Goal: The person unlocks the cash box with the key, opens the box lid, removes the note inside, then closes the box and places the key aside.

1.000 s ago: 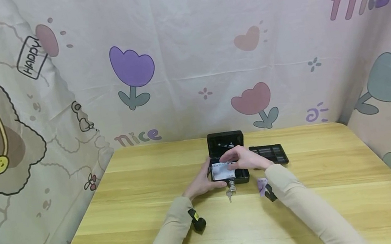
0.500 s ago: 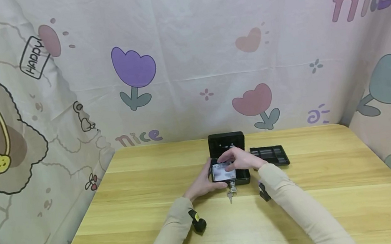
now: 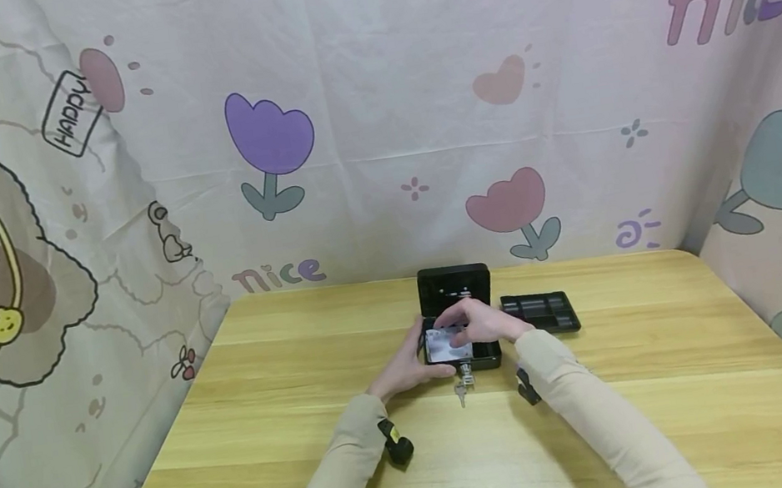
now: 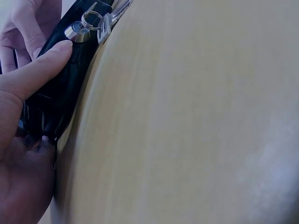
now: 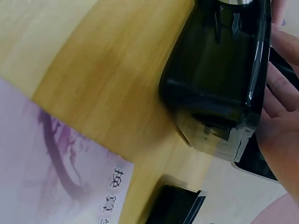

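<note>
A small black cash box (image 3: 487, 358) stands on the table with its lid (image 3: 453, 283) raised. My left hand (image 3: 403, 367) grips its left side, the thumb against the front near the lock (image 4: 77, 33). Keys (image 4: 103, 29) hang from that lock on a ring. Inside the box lies a pale banknote (image 3: 444, 347). Over it is my right hand (image 3: 488, 321), thumb on its face and fingers at its far edge, seeming to pinch it; the fingertips are partly hidden. In the right wrist view a purple banknote (image 5: 79, 172) with printed characters lies on the table.
A black compartment tray (image 3: 557, 313) lies to the right of the box, partly behind my right hand. A printed cloth (image 3: 356, 114) hangs behind the wooden table (image 3: 302, 358). Each wrist carries a small black camera.
My right wrist has lowered slightly toward the box, and the sleeve now covers most of the purple banknote in the head view. My left hand stays on the box.
</note>
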### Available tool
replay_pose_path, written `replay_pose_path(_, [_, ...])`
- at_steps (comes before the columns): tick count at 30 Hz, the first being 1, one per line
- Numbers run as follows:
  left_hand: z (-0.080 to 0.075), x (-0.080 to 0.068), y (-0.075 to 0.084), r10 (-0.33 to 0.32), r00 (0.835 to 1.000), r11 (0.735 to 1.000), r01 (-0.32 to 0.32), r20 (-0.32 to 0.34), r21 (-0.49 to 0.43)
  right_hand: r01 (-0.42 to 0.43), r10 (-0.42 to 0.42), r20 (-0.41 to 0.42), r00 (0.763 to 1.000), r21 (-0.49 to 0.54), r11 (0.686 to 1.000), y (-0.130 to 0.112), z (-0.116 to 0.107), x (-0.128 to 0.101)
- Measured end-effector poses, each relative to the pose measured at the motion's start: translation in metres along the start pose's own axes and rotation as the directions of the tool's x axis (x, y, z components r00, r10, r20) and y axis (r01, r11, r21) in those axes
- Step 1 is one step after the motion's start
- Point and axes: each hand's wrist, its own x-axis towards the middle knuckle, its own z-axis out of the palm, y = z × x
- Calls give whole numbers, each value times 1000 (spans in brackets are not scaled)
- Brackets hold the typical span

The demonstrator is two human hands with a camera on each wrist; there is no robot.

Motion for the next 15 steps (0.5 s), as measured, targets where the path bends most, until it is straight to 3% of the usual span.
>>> replay_pose_path(15, [1,0,-1,36,999,999,-36,-5,-2,26,-26,8,1000,-13,1000,1,2,1])
